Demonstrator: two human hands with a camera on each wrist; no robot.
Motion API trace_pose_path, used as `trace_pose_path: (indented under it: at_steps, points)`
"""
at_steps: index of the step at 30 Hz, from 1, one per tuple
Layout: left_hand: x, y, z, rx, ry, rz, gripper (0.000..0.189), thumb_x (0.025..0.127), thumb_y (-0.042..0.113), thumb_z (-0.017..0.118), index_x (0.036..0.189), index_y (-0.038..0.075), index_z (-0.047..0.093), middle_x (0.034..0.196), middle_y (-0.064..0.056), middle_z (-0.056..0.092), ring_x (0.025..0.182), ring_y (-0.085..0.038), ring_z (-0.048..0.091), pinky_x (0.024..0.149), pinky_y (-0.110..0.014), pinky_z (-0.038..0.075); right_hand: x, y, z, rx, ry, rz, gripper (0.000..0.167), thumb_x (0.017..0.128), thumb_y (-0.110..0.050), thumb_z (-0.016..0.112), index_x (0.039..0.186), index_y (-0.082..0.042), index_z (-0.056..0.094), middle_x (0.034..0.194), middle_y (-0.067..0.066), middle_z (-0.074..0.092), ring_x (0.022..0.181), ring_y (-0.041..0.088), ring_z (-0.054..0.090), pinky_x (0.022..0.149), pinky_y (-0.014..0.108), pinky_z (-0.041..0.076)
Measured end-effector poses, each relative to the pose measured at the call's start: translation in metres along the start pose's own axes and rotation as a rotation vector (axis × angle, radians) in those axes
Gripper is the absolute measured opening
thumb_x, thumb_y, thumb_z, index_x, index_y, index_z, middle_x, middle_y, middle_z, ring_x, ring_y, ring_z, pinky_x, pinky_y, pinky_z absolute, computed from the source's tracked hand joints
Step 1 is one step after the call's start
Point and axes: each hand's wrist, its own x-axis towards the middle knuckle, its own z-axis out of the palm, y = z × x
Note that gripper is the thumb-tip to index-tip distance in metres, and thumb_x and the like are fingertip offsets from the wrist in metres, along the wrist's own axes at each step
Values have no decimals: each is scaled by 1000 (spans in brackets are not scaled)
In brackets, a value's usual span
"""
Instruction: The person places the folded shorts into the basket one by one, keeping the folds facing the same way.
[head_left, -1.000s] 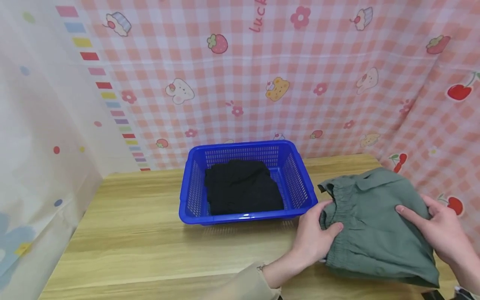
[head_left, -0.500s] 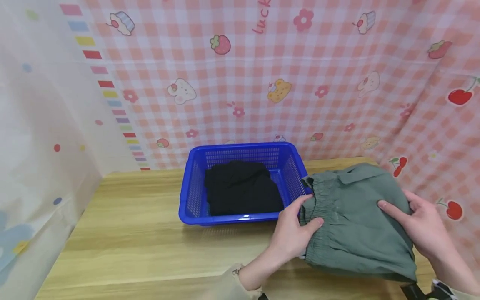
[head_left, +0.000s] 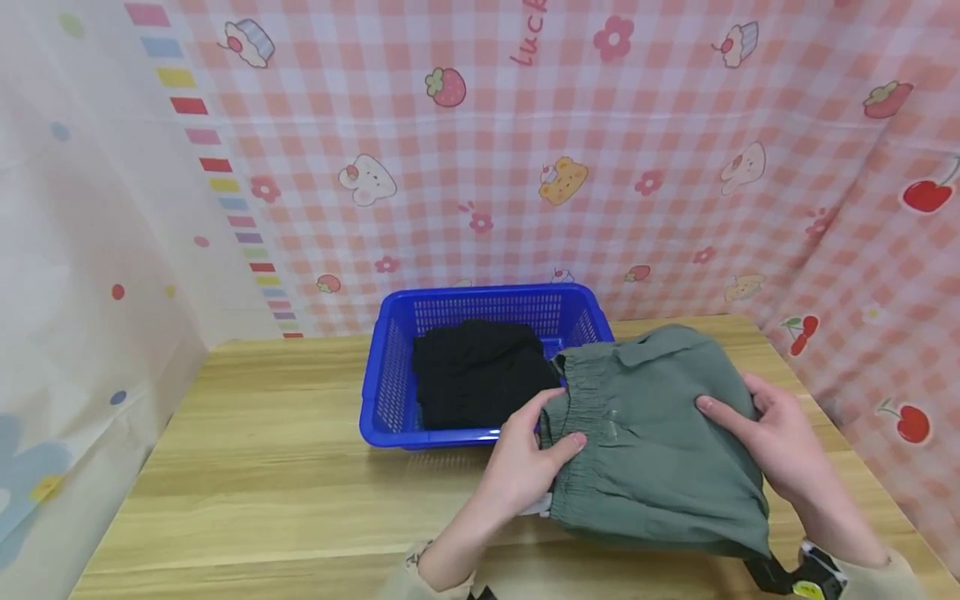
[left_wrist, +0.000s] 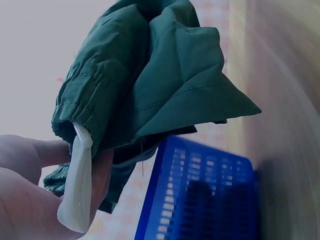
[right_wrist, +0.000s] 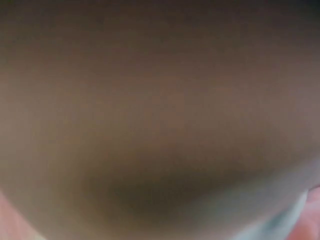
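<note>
Folded green pants (head_left: 652, 450) with a gathered elastic waistband are held up between both hands, overlapping the basket's right front corner in the head view. My left hand (head_left: 521, 458) grips the waistband end, thumb on top and fingers beneath. A white strip (left_wrist: 77, 185) hangs out of the waistband beside the left fingers. On the opposite side, my right hand (head_left: 780, 433) holds the folded edge with its thumb on top; its other fingers are mostly hidden under the cloth. Black folded clothing (head_left: 480, 375) lies inside the blue basket (head_left: 378, 375). Blurred, close surfaces fill the right wrist view.
The basket stands on a wood-grain table (head_left: 285, 475), near its back edge. Behind the table hangs a pink checked cloth (head_left: 480, 150), with a white dotted cloth (head_left: 90, 250) on the left. A black strap with a device (head_left: 813, 575) sits at the right wrist.
Both hands have carried the green pants leftward from the table's right side, bringing the waistband end over the basket's right front corner. The basket and black clothing have stayed put.
</note>
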Motion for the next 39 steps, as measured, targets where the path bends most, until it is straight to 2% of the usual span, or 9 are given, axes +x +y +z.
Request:
trace_pose_path:
  at_steps: [1, 3, 7, 8, 12, 31, 35, 38, 39]
  points:
    - [0, -1, -4, 0, 8, 1, 56, 96, 19, 74, 149, 9, 57, 99, -7, 68, 54, -5, 30, 61, -20, 38, 1, -2, 4, 4, -1, -5, 32, 104, -18, 67, 134, -11, 60, 98, -32, 71, 86, -1, 75, 72, 26, 65]
    - [-2, -1, -12, -7, 16, -13, 57, 96, 19, 74, 149, 10, 57, 99, -8, 67, 53, -5, 30, 61, -20, 38, 3, -8, 10, 15, -11, -6, 36, 104, -19, 67, 137, -6, 59, 98, -31, 71, 87, -1, 75, 73, 25, 64]
    - [-4, 1, -28, -30, 23, -44, 59, 97, 19, 74, 152, 11, 54, 63, 8, 39, 48, -6, 26, 52, -20, 33, 8, -20, 23, 31, -16, -7, 47, 104, -20, 67, 142, 4, 54, 98, -30, 70, 88, -2, 74, 74, 24, 64]
    - [-4, 2, -32, -33, 22, -52, 60, 97, 20, 74, 153, 12, 53, 60, 10, 27, 46, -6, 22, 48, -22, 29, 9, -22, 25, 35, -13, -12, 48, 104, -20, 68, 142, 5, 54, 97, -30, 70, 88, -2, 73, 74, 23, 63]
    - [-7, 3, -45, -36, 38, -70, 62, 98, 21, 73, 155, 14, 51, 58, 11, 21, 47, -8, 22, 47, -22, 27, 13, -31, 38, 74, 0, -49, 39, 102, -17, 69, 135, 3, 59, 96, -27, 71, 86, -1, 73, 74, 22, 63]
    - [-29, 4, -113, -47, 203, -122, 61, 97, 11, 74, 153, 14, 52, 53, 8, 28, 42, -5, 22, 44, -20, 27, 32, -79, 100, 311, -111, -79, 41, 102, -13, 68, 135, 9, 59, 94, -16, 75, 85, 5, 76, 77, 25, 64]
    - [-31, 4, -123, -90, 224, -96, 58, 98, 5, 71, 152, 12, 52, 90, -1, 67, 57, 2, 48, 60, -16, 47, 33, -85, 110, 342, -113, -81, 41, 102, -14, 69, 135, 7, 59, 96, -15, 75, 86, 5, 75, 78, 25, 64]
    - [-30, 3, -127, -120, 221, -71, 56, 99, 1, 68, 151, 9, 52, 136, -13, 65, 90, 5, 64, 84, -16, 56, 33, -84, 115, 357, -129, -81, 38, 102, -14, 68, 134, 6, 60, 97, -15, 75, 87, 5, 76, 78, 26, 64]
    - [-29, 3, -128, -122, 220, -67, 55, 99, 0, 67, 151, 9, 52, 139, -16, 64, 93, 4, 65, 85, -17, 57, 33, -83, 116, 368, -139, -80, 38, 102, -15, 68, 133, 5, 59, 97, -14, 75, 87, 6, 76, 77, 27, 65]
